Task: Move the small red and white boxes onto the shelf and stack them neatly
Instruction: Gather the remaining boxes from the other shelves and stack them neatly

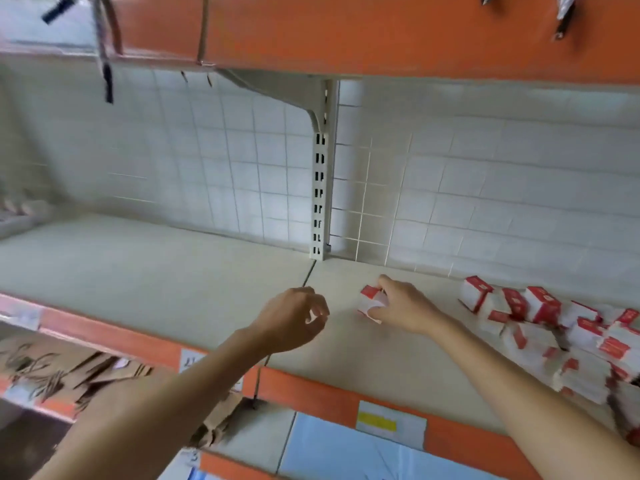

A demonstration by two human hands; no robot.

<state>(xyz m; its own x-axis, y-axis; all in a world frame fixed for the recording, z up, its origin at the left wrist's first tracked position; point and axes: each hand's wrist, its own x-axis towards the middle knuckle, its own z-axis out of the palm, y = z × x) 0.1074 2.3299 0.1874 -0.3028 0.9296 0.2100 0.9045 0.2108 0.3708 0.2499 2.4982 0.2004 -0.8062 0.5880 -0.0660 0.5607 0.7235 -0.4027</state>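
A small red and white box [370, 302] rests on the cream shelf [173, 282] just right of the shelf seam, with my right hand [405, 306] shut on it from the right. My left hand [294, 318] hovers to its left over the shelf, fingers curled loosely, holding nothing. A loose heap of several more red and white boxes [561, 330] lies on the same shelf at the right, some upright, some tipped.
An orange shelf edge [332, 393] with price labels runs along the front. A slotted upright post [320, 188] and wire grid back panel stand behind. An upper orange shelf hangs overhead. Brown paper items [86, 372] sit on the lower shelf at left.
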